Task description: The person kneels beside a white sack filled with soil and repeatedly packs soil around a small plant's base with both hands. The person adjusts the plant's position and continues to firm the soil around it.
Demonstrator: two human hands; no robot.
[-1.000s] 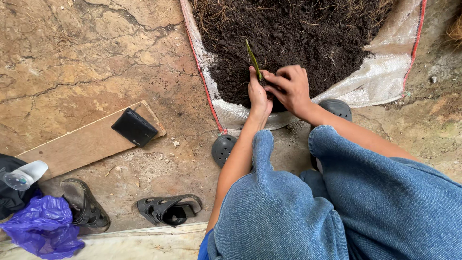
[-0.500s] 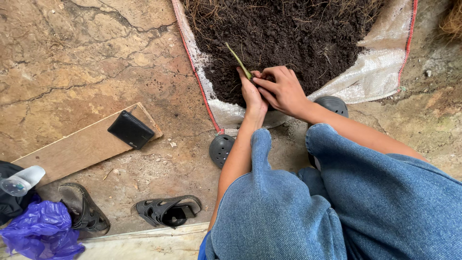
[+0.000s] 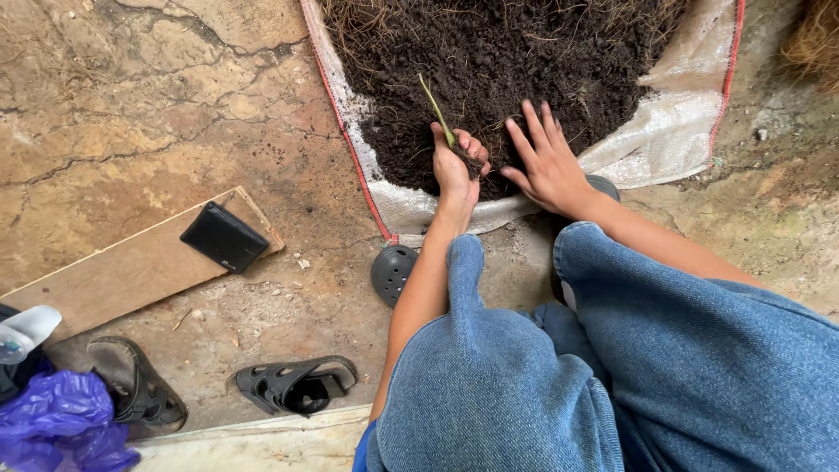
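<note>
1 slim green shoot (image 3: 434, 107) stands tilted up-left from the left hand (image 3: 454, 170), fist closed around its base over the dark soil (image 3: 524, 61), while the right hand (image 3: 546, 162), just beside, lies spread wide on the soil

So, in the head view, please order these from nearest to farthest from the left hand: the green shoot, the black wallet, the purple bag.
1. Green shoot: held in the left hand, over the soil.
2. Black wallet: to the left, on the wooden board.
3. Purple bag: bottom-left corner.
</note>
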